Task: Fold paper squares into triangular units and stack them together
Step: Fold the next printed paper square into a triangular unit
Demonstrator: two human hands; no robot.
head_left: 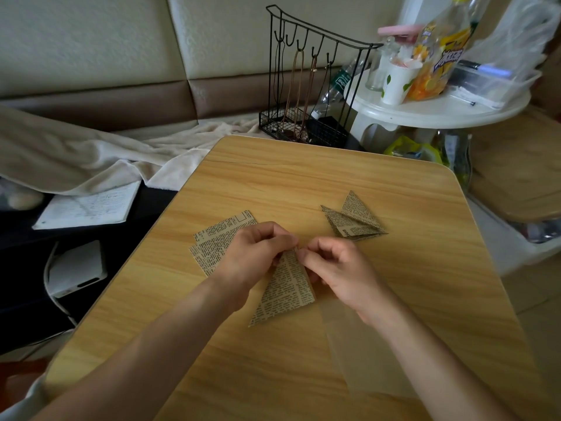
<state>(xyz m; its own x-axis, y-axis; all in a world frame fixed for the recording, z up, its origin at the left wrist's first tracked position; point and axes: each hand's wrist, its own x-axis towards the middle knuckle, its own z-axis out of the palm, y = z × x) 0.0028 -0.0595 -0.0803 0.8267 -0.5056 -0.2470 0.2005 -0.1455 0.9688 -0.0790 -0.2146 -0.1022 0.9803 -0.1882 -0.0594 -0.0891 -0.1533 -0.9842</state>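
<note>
Newsprint triangle (285, 287) pinched by both hands (left (252, 253); right (337, 265)).

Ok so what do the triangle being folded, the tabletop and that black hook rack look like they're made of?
Triangle being folded: thin matte paper, tan with newspaper-style print, holding sharp creases. Tabletop: probably wood-look laminate rather than solid wood; the grain is uniform and the surface smooth, with a slight sheen. Hook rack: apparently black-coated metal wire, with thin rods and a mesh base.

Tan folded paper triangle (285, 287) printed with dense black newspaper text, like the flat tan newsprint squares (217, 243) and the stacked tan newsprint triangles (353, 220). Honey-yellow wood-grain tabletop (303, 183). Black wire hook rack (306, 86). Round white side table (440, 112).
</note>
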